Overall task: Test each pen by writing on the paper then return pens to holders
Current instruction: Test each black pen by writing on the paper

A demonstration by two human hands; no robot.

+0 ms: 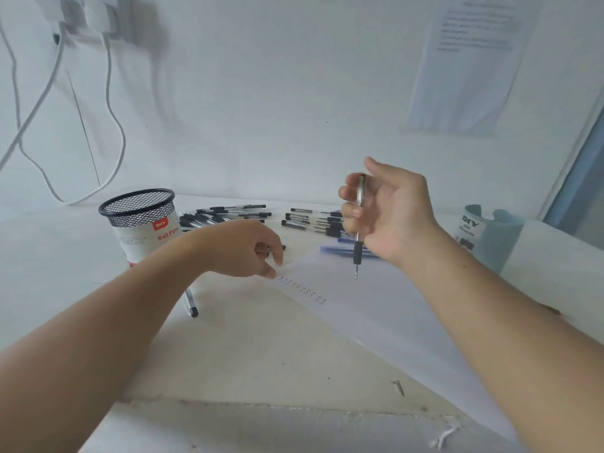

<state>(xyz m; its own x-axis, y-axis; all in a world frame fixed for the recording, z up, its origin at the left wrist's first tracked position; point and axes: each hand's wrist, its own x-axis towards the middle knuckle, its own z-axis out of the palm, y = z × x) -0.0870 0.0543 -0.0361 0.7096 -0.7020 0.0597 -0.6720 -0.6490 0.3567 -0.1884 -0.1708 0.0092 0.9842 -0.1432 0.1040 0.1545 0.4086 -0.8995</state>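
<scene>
While pens (225, 215) lie heaped beside the mesh holder (137, 207), the right hand (392, 217) grips a pen (359, 246) over the paper (376, 315), the left hand (245, 250) curled, its hold unclear.

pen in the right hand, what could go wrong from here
The right hand holds the pen tip down above the paper; it could slip and leave a stray mark. The left forearm passes over a loose pen and might roll it off the table. The screw could scratch an arm.

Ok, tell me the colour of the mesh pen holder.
The mesh pen holder is black, with a white and red label; the head view shows it.
</scene>
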